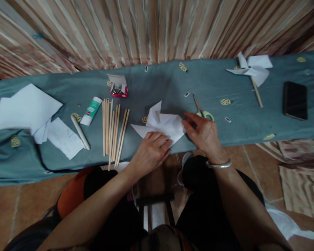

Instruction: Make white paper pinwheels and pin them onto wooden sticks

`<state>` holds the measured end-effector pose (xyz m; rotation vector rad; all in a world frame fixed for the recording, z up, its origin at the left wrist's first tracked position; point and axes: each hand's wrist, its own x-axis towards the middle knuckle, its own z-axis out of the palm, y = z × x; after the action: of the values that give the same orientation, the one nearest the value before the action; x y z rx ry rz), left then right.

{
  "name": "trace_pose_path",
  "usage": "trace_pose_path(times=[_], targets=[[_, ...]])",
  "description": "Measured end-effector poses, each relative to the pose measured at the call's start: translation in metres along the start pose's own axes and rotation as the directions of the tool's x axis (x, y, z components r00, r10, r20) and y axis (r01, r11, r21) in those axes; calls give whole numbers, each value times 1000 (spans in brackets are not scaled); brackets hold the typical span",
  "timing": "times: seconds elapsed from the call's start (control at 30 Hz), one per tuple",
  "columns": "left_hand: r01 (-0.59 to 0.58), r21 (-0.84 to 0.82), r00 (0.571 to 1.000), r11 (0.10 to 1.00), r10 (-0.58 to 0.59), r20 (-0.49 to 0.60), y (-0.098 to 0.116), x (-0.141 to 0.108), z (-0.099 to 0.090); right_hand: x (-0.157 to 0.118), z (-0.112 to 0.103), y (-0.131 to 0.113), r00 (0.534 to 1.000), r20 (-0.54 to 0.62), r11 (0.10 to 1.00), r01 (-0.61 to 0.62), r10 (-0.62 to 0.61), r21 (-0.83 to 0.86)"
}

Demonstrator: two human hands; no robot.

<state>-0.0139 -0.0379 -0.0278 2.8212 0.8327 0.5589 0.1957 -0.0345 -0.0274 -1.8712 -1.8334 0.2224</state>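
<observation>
A white paper pinwheel, folded with pointed blades, lies near the front edge of the cloth-covered table. My left hand is on its lower side, its fingers bent over and pressing the paper. At its right edge is my right hand, thumb touching or very close to the paper and index finger a little apart. Just behind my right hand lie scissors with pale green handles, partly covered by the hand. Several wooden sticks lie to the left of the pinwheel.
Behind the sticks is an opened red box of small metal pieces. Farther left are a glue stick, a white pen-like stick and paper sheets. On the right lie a finished pinwheel on a stick and a phone.
</observation>
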Motion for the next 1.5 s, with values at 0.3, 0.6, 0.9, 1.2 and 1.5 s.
trace_pose_path(times=[0.3,0.6,0.9,1.2,1.5], targets=[[9,56,1000,998,-8,-17,-12,-6,-2,-26,-7,-4,999,41,1000,-19,19,-10],[-29,55,1000,998,29,0,-1,2,2,-24,-12,-4,995,-80,993,74,-67,88],[-12,26,997,1000,14,-72,-3,-6,-1,-24,-18,8,992,88,907,41,-85,418],[-25,55,994,998,31,-106,-1,-8,-2,-27,-9,24,974,140,940,126,-178,317],[-2,28,996,1000,4,-86,-2,-8,-2,-28,-19,10,967,229,862,-21,-111,507]])
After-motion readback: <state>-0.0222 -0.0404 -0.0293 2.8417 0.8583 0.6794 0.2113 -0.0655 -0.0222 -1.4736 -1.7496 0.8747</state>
